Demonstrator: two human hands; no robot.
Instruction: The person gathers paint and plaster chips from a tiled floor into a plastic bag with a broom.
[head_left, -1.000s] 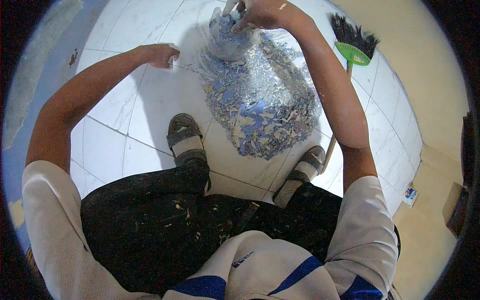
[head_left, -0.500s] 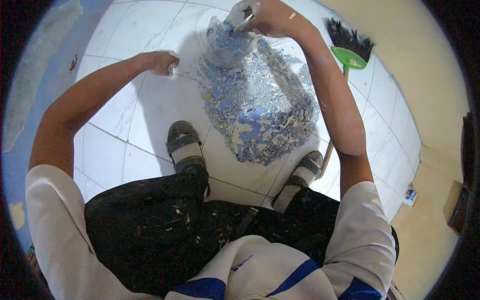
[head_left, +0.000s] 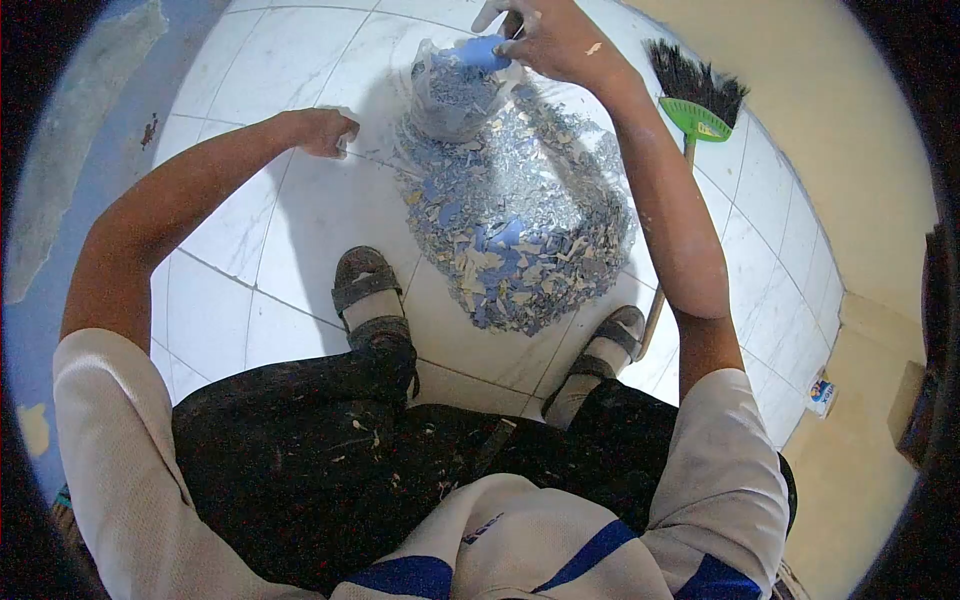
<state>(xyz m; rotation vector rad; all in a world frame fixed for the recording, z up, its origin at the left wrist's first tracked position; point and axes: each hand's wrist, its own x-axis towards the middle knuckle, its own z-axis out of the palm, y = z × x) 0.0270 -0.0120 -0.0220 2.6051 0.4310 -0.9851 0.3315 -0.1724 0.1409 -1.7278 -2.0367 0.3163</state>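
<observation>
My right hand (head_left: 553, 42) is over the mouth of a clear plastic bag (head_left: 423, 105), gripping a flat blue paint flake (head_left: 480, 52) at the bag's top. Its index finger is raised away from the thumb. Blue-grey scraps fill much of the bag, which stands upright at the far end of a debris pile (head_left: 520, 230). Blue, grey and cream chips make up this pile on the tiles. To the left of the bag, apart from it, my left hand (head_left: 325, 132) hangs with its fingers curled closed; nothing shows in them.
White tiles (head_left: 215, 225) cover the floor. A broom (head_left: 697, 118) with a green head and black bristles leans by the beige wall at right. My sandalled feet are at the pile's near edge. A small packet (head_left: 821, 395) lies at the wall's foot.
The blue flake has come into view at the bag's mouth, under my right hand. My right index finger has lifted away from the bag. My left hand has hardly moved.
</observation>
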